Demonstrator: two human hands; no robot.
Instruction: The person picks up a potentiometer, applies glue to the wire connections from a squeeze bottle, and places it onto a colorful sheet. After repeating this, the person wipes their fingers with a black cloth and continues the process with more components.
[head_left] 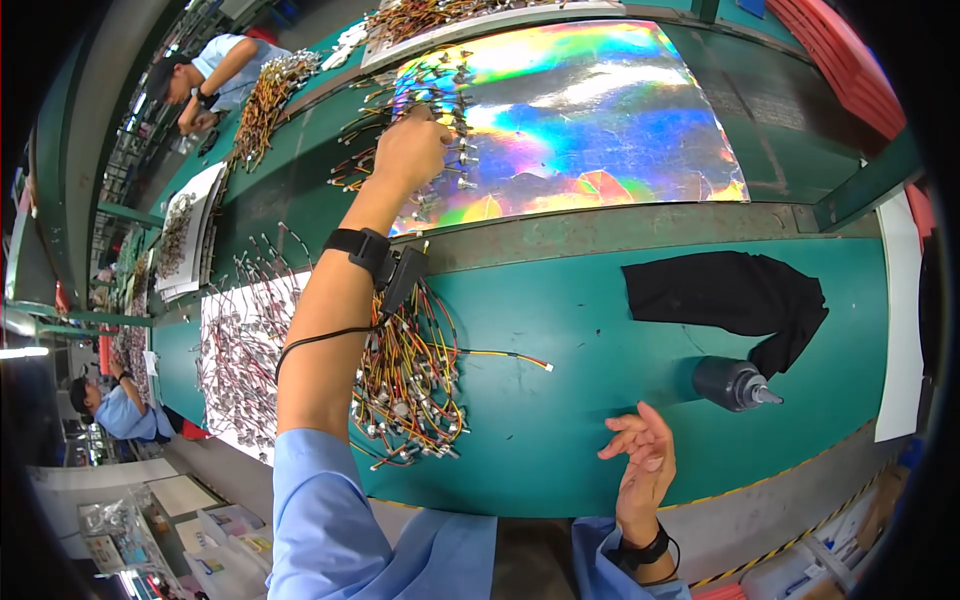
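Observation:
My left hand (412,152) reaches far forward over a shiny rainbow-coloured sheet (590,120). Its fingers are curled down among short wire cables with small connectors (462,150), lined up along the sheet's left edge; the fingertips and whatever they grip are hidden. Bent and held low near the table's front edge, my right hand (645,462) has its fingers apart and nothing in them. Below my left forearm lies a heap of yellow, red and black wire cables (410,375), with one cable (510,356) sticking out to the right.
A dark squeeze bottle (728,384) with a pointed nozzle stands right of my right hand, near a black cloth sleeve (730,295). More cables (250,350) cover a white board at left. A metal ledge (620,228) crosses the bench. Two people work at left.

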